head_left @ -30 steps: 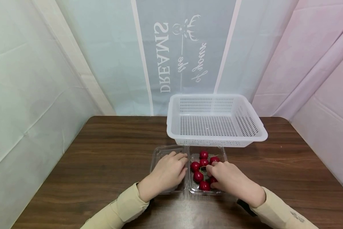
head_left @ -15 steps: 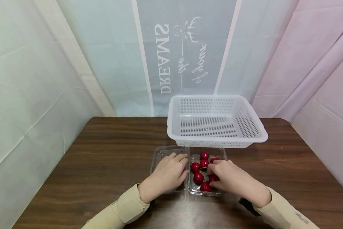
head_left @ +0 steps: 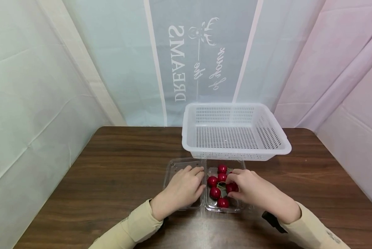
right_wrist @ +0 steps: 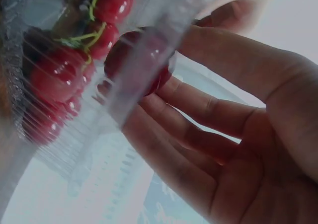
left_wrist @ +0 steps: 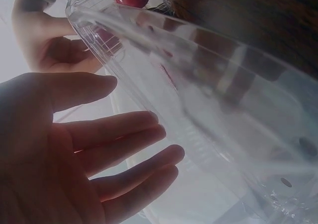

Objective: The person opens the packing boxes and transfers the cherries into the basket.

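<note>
Pinching a red cherry (head_left: 232, 187) at the right side of the clear tray (head_left: 211, 207), my right hand (head_left: 252, 188) sits near other cherries (head_left: 215, 193); my left hand (head_left: 182, 186), released with fingers extended, lies over the open lid (head_left: 172, 169).

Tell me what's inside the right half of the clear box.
Red cherries: the right hand pinches one, and others lie beside it. That hand covers part of the box in the head view, so the full count cannot be told.
</note>
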The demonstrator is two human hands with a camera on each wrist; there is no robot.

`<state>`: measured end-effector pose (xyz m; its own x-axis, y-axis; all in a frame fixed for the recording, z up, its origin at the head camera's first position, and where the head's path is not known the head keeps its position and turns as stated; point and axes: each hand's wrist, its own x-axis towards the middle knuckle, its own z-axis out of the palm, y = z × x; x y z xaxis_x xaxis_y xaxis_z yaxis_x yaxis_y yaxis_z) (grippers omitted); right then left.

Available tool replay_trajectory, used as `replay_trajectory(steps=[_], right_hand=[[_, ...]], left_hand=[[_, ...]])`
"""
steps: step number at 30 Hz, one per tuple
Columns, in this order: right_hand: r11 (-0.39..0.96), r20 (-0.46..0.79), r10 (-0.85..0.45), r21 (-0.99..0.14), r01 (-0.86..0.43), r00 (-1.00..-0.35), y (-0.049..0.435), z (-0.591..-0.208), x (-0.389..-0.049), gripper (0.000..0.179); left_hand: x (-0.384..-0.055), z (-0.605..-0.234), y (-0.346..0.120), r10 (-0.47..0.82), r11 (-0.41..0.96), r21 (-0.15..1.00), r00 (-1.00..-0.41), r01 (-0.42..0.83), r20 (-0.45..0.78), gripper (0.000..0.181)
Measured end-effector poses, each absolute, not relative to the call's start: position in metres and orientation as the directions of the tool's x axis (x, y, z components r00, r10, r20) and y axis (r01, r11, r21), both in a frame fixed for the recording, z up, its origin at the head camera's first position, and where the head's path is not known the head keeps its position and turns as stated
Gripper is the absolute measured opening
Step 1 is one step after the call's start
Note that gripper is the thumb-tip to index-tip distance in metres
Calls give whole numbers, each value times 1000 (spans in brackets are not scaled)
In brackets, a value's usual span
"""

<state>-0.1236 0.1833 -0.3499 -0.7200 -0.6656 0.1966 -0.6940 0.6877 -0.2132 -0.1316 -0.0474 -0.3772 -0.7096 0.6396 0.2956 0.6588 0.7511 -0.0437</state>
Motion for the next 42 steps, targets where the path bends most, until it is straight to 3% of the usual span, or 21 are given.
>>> replay_trajectory(steps=[13,23,32,42], right_hand=[[666,317,-648,-206,-717,-693,184,-337,-123,26],[628,412,-665,-142,-765,-623,186,-329,-135,28],[605,441,-671,-139,-784,-596,182,-317,-144,27],[622,419,-673,-126,-773,-610,179,-302,-161,26]], left_hand=[[-130,-377,-46,641,753,-54,-713,656,282,30],[-130,-377,-46,640,755,-62,-711,653,291,30],[-130,-379,-47,641,753,-69,-705,655,303,28],[-130,-379,-47,644,749,-65,-702,659,304,26]])
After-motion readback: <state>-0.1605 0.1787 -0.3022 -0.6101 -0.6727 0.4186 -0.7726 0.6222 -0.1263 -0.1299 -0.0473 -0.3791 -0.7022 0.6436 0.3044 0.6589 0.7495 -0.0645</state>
